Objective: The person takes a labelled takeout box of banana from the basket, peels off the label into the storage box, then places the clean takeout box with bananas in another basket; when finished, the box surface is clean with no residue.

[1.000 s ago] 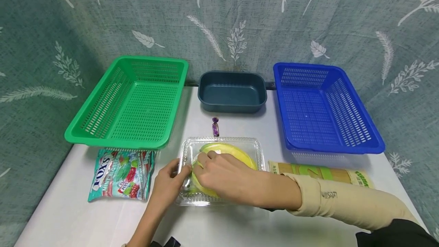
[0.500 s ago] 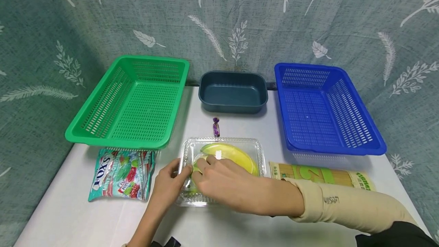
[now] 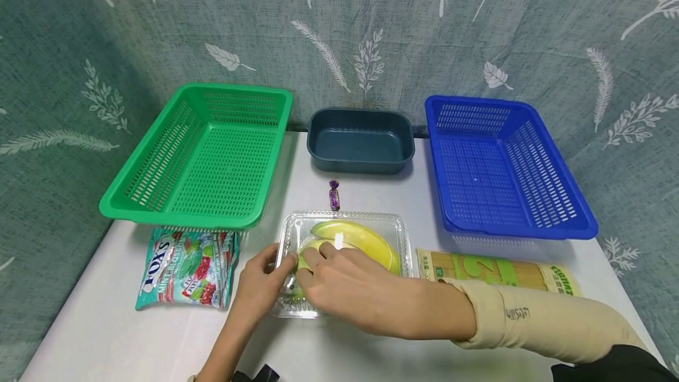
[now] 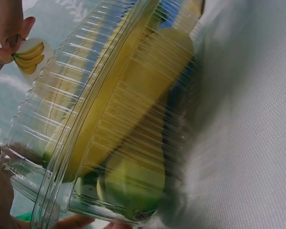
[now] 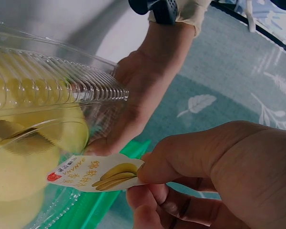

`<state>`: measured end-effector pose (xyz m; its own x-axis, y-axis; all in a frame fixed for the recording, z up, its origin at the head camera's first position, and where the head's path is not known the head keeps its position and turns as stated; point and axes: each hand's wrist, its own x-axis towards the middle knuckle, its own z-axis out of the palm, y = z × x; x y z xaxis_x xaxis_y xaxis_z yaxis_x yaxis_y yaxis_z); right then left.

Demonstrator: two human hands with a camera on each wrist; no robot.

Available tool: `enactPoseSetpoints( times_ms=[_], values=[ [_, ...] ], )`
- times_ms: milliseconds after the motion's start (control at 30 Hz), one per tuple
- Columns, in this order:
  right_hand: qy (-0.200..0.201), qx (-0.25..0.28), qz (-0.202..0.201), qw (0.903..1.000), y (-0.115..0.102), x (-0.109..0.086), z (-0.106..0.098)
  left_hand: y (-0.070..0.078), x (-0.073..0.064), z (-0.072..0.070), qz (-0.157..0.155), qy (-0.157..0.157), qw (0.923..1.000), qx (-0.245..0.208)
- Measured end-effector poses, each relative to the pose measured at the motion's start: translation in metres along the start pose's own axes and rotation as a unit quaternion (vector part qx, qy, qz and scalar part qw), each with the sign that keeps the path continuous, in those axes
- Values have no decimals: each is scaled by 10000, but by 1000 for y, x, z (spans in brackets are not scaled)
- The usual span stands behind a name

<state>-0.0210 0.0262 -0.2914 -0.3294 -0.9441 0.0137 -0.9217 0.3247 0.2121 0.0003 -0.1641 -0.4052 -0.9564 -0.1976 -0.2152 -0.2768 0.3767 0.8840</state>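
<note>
A clear plastic clamshell box [image 3: 400,240] with yellow bananas [image 3: 366,236] inside stands lidded on the table. At its left end, my left hand [image 3: 260,282] grips the side, thumb near the top edge. Over the lid, my right hand [image 3: 352,290] pinches a small white label [image 5: 102,172] printed with bananas and yellow writing. In the right wrist view the label sticks out from between thumb and finger toward the box; whether its far end touches the lid I cannot tell. The left wrist view shows the label [image 4: 30,56] just above the box.
Behind the box lies a purple wrapped candy [image 3: 334,198], before a dark teal tray [image 3: 361,165]. A green basket [image 3: 212,220] and a Fox's candy bag [image 3: 188,270] are at left. A blue basket [image 3: 520,231] and a noodle pack [image 3: 498,270] are at right.
My right hand has shifted slightly right and toward me over the lid, showing a bit more of the bananas. My left hand and the box have stayed in place.
</note>
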Motion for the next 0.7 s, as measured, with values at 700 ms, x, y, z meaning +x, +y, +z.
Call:
enactPoseSetpoints(
  times_ms=[700],
  values=[
    [1004,309,-268,9941,-3,-13,-24,-1,1,3,2,-45,9998,-168]
  ],
)
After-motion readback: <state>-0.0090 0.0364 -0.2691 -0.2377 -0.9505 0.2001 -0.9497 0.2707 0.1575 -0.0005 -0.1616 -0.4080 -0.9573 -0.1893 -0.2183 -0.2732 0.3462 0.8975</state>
